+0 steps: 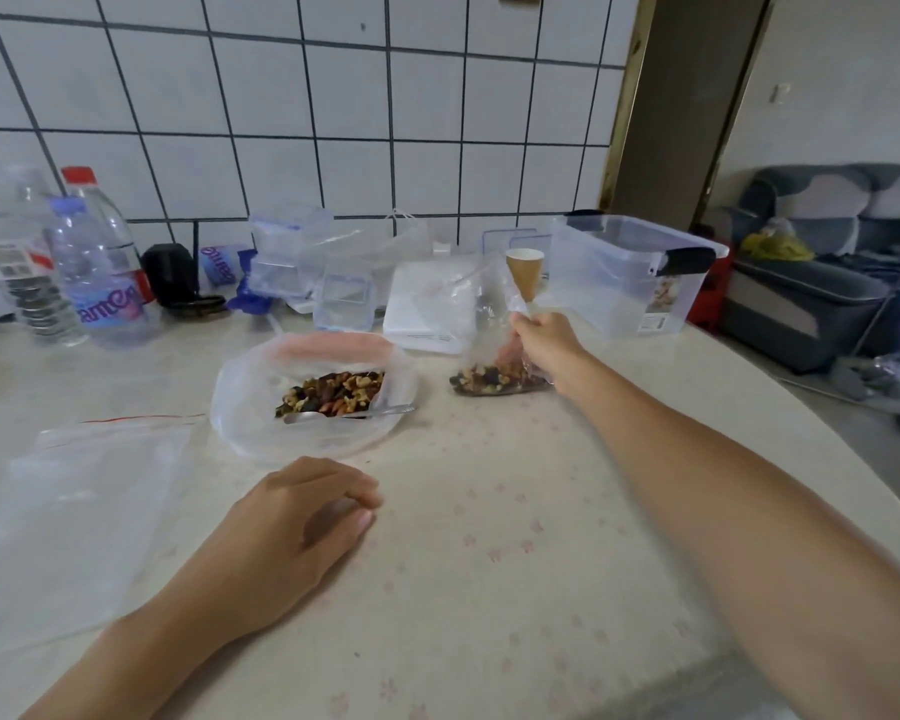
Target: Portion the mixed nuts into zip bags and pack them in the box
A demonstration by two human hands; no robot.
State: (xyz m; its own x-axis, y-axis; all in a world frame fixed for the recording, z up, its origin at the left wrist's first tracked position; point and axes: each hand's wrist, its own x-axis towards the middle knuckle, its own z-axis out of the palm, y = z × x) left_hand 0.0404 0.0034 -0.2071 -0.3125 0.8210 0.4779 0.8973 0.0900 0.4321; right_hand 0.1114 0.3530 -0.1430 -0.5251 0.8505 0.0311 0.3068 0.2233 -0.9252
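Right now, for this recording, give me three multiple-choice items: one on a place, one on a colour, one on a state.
1. Where does the metal spoon lie?
A. in the clear plastic storage box
B. in the large clear bag of mixed nuts
C. on the empty zip bag

2. What colour is the seal strip on the empty flat zip bag at the left?
A. red
B. green
C. black

3. What is the right hand doing?
A. resting flat on the table
B. holding the spoon
C. gripping the upper part of a small clear zip bag holding nuts

Answers: 1 B, the spoon's bowl sits among the nuts in the large clear bag. 2 A, a thin red line runs along its top edge. 3 C, the fingers close on the bag's plastic, the nuts sagging at its bottom on the table.
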